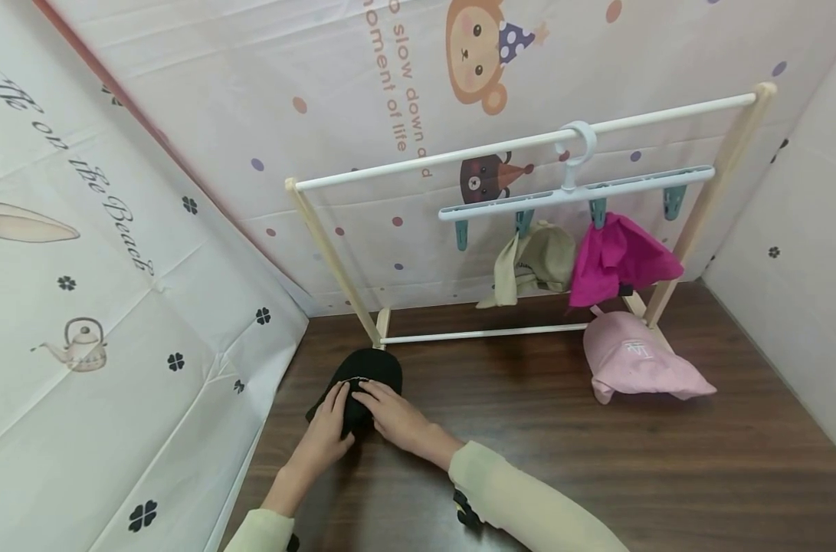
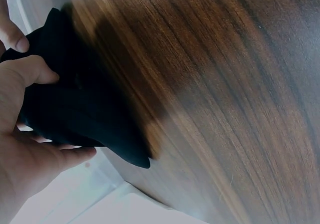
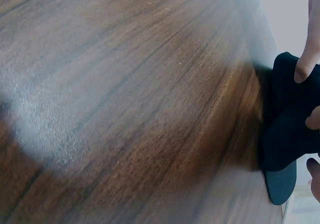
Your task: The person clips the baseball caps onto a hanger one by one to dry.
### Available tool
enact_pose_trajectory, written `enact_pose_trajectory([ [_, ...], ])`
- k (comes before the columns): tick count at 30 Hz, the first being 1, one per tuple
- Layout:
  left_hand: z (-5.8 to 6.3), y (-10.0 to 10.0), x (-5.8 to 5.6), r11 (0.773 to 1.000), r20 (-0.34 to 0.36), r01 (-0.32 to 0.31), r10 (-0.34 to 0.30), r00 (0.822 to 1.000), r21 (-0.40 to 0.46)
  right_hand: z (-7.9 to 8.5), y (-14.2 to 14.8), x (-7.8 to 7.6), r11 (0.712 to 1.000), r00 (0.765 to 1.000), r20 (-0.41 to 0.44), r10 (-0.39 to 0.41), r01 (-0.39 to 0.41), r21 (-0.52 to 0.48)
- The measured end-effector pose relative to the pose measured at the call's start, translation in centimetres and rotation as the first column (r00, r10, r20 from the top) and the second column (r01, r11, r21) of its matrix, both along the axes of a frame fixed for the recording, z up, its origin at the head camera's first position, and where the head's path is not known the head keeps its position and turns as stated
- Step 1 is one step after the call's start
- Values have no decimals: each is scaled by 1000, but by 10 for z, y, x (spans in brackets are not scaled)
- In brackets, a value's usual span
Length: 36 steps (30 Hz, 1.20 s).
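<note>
A black cap (image 1: 376, 368) lies on the dark wooden surface at the left foot of the rack, brim away from me. My left hand (image 1: 326, 431) grips its left side. In the left wrist view the thumb of the left hand (image 2: 25, 134) presses the black cloth (image 2: 85, 114) while the fingers reach beneath it. Holding the near right part of the cap is my right hand (image 1: 400, 420), its fingertips close to those of the left. Dark folds of the cap (image 3: 287, 129) show in the right wrist view, with fingertips at the frame's right edge.
A wooden rack with a white top bar (image 1: 431, 159) carries a pale blue clip hanger (image 1: 576, 195). Clipped to it are a beige cap (image 1: 549, 257) and a magenta cap (image 1: 617, 261). A pink cap (image 1: 638, 360) rests by the rack's right foot. Printed cloth walls (image 1: 204, 368) enclose the surface.
</note>
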<state>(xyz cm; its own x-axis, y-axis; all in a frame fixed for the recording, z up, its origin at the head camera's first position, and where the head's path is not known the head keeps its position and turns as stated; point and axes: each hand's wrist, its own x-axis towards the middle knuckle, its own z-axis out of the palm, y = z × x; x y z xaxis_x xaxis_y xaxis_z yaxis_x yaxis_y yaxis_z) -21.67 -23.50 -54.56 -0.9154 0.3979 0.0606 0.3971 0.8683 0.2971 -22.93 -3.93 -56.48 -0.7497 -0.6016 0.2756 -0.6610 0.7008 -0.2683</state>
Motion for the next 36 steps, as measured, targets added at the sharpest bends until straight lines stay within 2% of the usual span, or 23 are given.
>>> enact_pose_trajectory([
  [7, 1, 0, 1, 1000, 32, -4, 5, 999, -18, 1, 3, 0, 1000, 999, 29, 14, -14, -22],
  [16, 2, -1, 0, 1000, 22, -4, 4, 1000, -10, 6, 2, -4, 999, 998, 63, 3, 0, -48],
  [24, 7, 1, -2, 1000, 23, -18, 18, 1000, 7, 11, 3, -6, 998, 997, 74, -10, 14, -59],
  [27, 9, 1, -2, 1000, -11, -8, 8, 1000, 2, 12, 4, -7, 997, 997, 79, -16, 21, -70],
  [30, 10, 1, -3, 1000, -90, 22, -23, 996, -8, 14, 5, -10, 995, 997, 72, -20, 26, -95],
  [36, 11, 0, -6, 997, -261, 78, -75, 962, -2, 17, 9, -16, 983, 996, 73, -41, 53, -175],
])
